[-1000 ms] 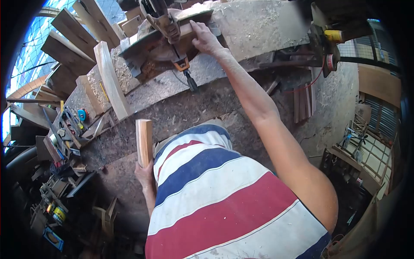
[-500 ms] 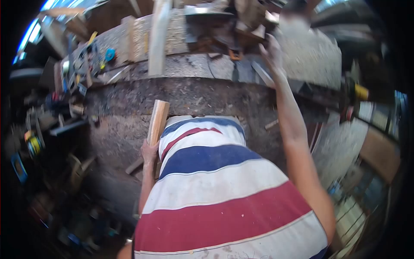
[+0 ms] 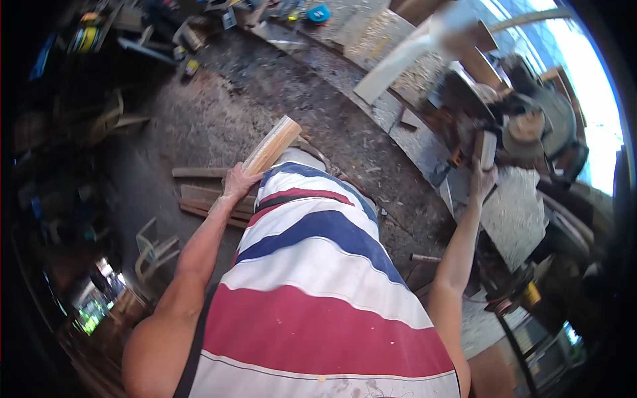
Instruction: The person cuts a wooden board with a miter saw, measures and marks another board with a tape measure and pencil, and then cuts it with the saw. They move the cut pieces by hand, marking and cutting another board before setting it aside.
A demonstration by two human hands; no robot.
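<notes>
Wrapped round the lower end of a short wooden piece, my left hand is beside the striped shirt. The piece slants up and to the right, its far end free. My right hand, with the arm stretched out over the bench, is closed on a small wooden block. That block stands close to a round machine at the upper right. Right of this hand lies a pale, dusty board.
A long pale plank slants across the sawdust-covered bench. A blue tape measure lies at the top. Wooden pieces are stacked left of my body. An orange-handled tool lies near my right hand.
The view has turned toward the right side of the bench. My right hand, open and without anything in it before, now holds a block. My left hand still holds its wooden piece.
</notes>
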